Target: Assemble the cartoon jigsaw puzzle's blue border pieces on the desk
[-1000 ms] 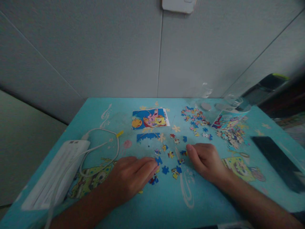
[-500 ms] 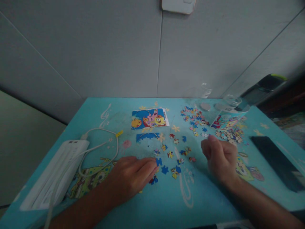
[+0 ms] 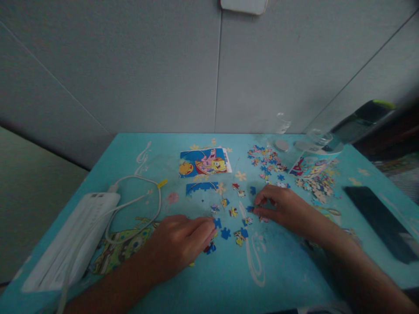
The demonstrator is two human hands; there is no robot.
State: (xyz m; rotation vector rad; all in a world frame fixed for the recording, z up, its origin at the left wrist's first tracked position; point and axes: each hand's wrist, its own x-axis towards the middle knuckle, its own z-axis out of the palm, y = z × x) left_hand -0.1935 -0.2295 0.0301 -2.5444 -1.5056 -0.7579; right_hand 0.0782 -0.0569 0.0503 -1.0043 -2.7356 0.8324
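Note:
My left hand [image 3: 181, 240] rests on the table with its fingers curled together, and a blue puzzle piece [image 3: 217, 223] shows at its fingertips. Thumb and forefinger of my right hand [image 3: 278, 203] pinch at another blue puzzle piece [image 3: 250, 209] on the table. Between the hands lie several loose pieces, among them a plain blue piece [image 3: 225, 233] and a yellow-and-blue one [image 3: 240, 236]. Beyond them is a joined blue strip of puzzle [image 3: 202, 187], just below a picture card [image 3: 205, 163] with cartoon figures.
A heap of mixed puzzle pieces [image 3: 266, 159] and face-down pieces [image 3: 317, 187] lie at the back right, by a tilted printed tub [image 3: 314, 162]. A dark flat slab [image 3: 379, 222] lies far right. On the left are a white power strip [image 3: 75, 240] and its looping cable [image 3: 160, 198].
My right hand has moved left and down from a closed fist near the face-down pieces to the loose pieces in the middle. My left hand has stayed in place.

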